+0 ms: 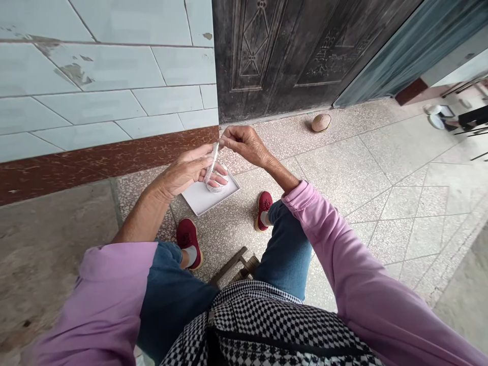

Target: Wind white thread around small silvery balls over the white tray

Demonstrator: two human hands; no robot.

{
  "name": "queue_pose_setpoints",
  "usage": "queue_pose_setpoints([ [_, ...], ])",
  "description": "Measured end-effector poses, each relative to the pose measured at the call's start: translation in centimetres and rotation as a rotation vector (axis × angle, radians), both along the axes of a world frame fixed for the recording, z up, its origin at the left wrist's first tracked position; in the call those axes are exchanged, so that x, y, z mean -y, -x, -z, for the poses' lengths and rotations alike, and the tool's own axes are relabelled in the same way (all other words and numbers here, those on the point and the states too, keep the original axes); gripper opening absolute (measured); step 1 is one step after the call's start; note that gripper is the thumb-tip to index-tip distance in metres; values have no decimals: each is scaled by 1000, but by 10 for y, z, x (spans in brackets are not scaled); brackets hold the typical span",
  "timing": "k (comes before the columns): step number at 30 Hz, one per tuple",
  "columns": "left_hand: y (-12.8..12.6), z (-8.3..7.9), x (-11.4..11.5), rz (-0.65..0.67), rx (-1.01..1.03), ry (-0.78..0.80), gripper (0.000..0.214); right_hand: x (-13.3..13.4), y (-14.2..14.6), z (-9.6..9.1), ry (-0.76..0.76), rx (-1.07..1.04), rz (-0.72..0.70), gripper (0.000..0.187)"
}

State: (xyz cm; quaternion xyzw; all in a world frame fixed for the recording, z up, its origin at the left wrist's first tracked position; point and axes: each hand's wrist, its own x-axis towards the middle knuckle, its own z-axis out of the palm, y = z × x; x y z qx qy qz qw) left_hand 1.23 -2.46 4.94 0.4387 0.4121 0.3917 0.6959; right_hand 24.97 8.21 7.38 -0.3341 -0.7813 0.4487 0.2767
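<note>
Left hand point(183, 170) curls around a silvery strip point(212, 161) and a wrapped round lump point(217, 180). Right hand point(246, 145) pinches just beside the strip, over a white card point(202, 199) on terrazzo floor point(343, 173), by a tiled wall point(102, 76). What's inside the wrap? Can't make it out!

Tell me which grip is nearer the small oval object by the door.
Right. The right grip is closer, left of the small oval object in view; the left grip lies farther left.
</note>
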Motion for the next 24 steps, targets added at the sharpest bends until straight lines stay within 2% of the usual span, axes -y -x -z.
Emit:
queue_pose_setpoints([
  [3,-4,-2,2,73,55,35,95,-12,-4,12,-15,-3,20,50],
  [6,-3,-1,-1,99,108,-10,99,-15,-5,18,-1,-15,42,46],
  [10,4,0,-10,3,185,-153,97,-8,2,23,58,58,22,53],
  [13,10,-2,-18,-167,202,-200,87,6,11,28,49,161,-82,55],
  [16,12,-6,-22,-285,121,-224,80,26,21,29,0,249,-266,47],
  [21,12,-7,-19,-334,-67,-217,81,62,28,18,41,251,-540,29],
  [24,14,0,-17,-298,-180,-186,81,69,23,9,134,169,-582,25],
])
